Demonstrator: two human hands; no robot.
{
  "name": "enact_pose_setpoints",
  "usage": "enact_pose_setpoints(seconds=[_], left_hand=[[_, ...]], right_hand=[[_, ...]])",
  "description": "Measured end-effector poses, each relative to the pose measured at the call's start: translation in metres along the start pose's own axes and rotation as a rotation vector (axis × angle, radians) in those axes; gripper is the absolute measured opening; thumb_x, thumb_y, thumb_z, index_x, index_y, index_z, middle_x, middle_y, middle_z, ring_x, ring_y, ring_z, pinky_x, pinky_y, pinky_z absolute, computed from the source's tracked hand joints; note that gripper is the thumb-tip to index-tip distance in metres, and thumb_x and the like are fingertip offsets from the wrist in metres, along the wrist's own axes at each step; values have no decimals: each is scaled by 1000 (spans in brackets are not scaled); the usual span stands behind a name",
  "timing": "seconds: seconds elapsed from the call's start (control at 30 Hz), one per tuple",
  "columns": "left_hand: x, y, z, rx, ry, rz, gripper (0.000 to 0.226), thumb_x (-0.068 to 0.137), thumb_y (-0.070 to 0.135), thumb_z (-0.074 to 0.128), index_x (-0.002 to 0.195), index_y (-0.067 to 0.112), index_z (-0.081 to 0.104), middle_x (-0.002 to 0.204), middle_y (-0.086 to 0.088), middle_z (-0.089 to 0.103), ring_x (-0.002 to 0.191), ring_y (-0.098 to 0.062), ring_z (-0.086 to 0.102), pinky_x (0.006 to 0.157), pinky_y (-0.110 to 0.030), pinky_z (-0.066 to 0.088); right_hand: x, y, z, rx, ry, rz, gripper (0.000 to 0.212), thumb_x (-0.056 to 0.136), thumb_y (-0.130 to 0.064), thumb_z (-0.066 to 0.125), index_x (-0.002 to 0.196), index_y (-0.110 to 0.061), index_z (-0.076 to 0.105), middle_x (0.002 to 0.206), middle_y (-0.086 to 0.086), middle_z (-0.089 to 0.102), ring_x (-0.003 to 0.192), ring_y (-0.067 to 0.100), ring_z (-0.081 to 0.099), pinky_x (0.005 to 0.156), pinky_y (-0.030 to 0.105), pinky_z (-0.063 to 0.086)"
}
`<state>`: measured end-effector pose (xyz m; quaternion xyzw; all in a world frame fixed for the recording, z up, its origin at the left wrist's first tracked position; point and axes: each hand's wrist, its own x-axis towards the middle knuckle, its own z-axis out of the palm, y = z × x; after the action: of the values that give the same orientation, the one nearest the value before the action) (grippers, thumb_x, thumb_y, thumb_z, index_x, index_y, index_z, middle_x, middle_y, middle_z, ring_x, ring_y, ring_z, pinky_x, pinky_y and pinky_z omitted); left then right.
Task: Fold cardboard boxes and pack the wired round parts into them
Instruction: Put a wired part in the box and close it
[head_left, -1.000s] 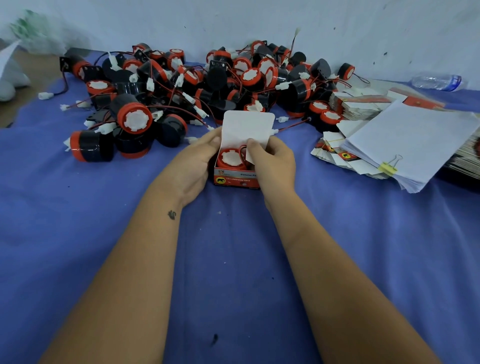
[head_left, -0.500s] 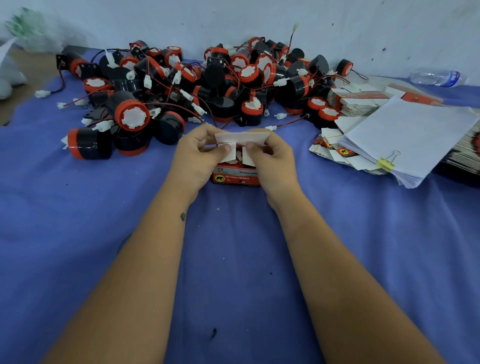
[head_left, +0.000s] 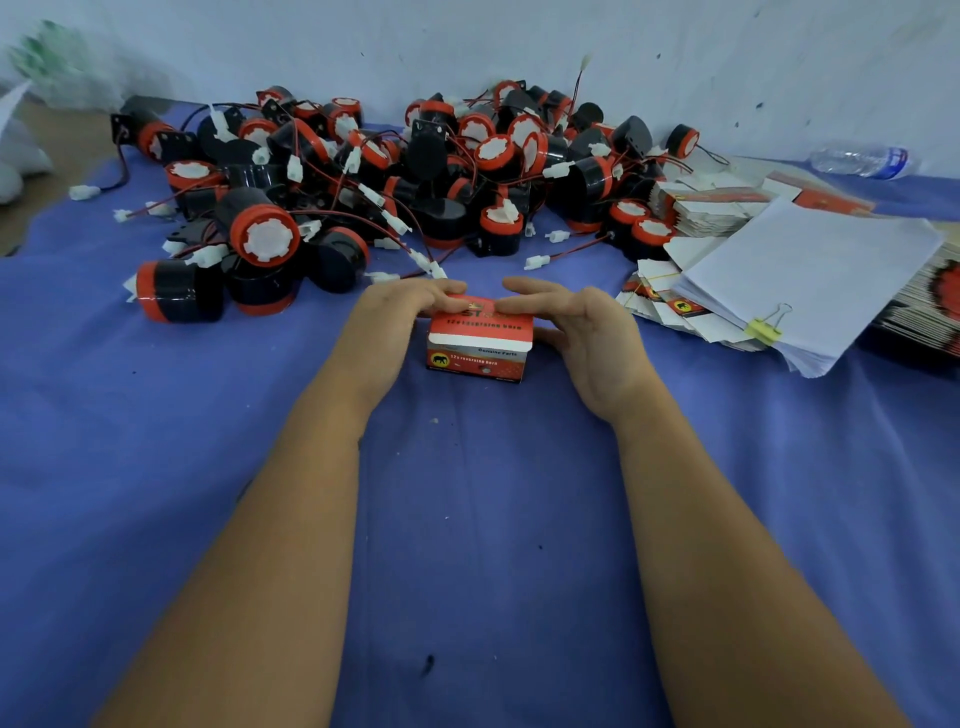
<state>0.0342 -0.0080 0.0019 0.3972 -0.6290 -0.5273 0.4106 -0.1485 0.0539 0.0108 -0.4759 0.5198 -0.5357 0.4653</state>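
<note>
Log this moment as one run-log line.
stage: closing lid | red box: on blue cloth | left hand, right hand: fingers pressing lid | horns pile: behind

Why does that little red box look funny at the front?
The red box under both hands, left hand and right hand, is not quite shut. The lid's white tuck flap still shows along the front edge instead of sitting inside. Nothing looks torn.
</note>
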Motion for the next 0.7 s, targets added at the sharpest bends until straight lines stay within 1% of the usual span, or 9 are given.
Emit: enact_pose_setpoints(seconds=[0.07,0.13,0.2,0.27,0.33,0.43,0.5,0.57,0.7], left_hand=[[-6,-4,1,76,15,74,23,99,18,51,98,24,73,115,20,66,100,4,62,72,-8,49],[-9,-6,2,212,16,144,21,102,18,45,98,27,63,125,17,59,107,-4,59,71,-12,51],[-9,-7,4,371,32,217,18,105,20,42,106,24,59,136,10,54,116,-9,55,83,-23,52],[-8,-8,3,472,35,272,24,106,22,40,119,22,60,148,7,47,133,-9,43,101,-28,44],[-9,-9,1,487,-25,265,32,107,25,40,133,27,57,155,12,37,145,-5,24,115,-27,27],[-9,-9,-6,362,-164,145,38,104,29,46,142,34,49,157,24,26,147,5,7,116,-25,17],[-8,-6,-13,328,-236,103,42,102,30,52,143,37,46,156,29,24,144,7,14,112,-23,24],[-7,-4,-20,356,-264,118,43,99,28,57,139,40,48,152,31,29,141,5,24,110,-22,32],[-7,-7,-24,324,-190,185,41,90,22,69,128,35,60,145,23,45,137,1,37,104,-23,44]], right_hand=[[-2,3,1,-98,21,-34,20,84,-23,67,100,-18,77,120,-5,68,110,13,62,95,28,52],[-2,7,4,-257,27,-130,19,93,-15,62,106,-21,75,130,-7,62,117,4,56,85,11,49],[-1,9,9,-365,58,-185,22,97,-18,58,112,-25,72,138,-8,55,125,-2,47,81,0,42],[0,11,12,-447,119,-221,23,99,-21,56,116,-27,71,142,-9,51,126,-5,42,79,-4,38],[0,12,13,-486,160,-238,25,99,-24,55,119,-26,69,141,-8,53,122,-6,45,82,-3,39],[-3,12,10,-432,86,-213,29,93,-28,64,122,-25,68,140,-11,53,115,-17,45,88,4,42],[-5,12,6,-411,30,-189,41,84,-29,75,124,-26,66,141,-16,50,115,-22,43,92,6,42],[-4,13,5,-444,20,-181,48,80,-28,78,126,-27,65,142,-17,49,121,-17,42,99,14,41],[-3,16,10,-526,89,-224,44,81,-30,77,124,-31,66,139,-18,52,122,-11,45,103,21,41]])
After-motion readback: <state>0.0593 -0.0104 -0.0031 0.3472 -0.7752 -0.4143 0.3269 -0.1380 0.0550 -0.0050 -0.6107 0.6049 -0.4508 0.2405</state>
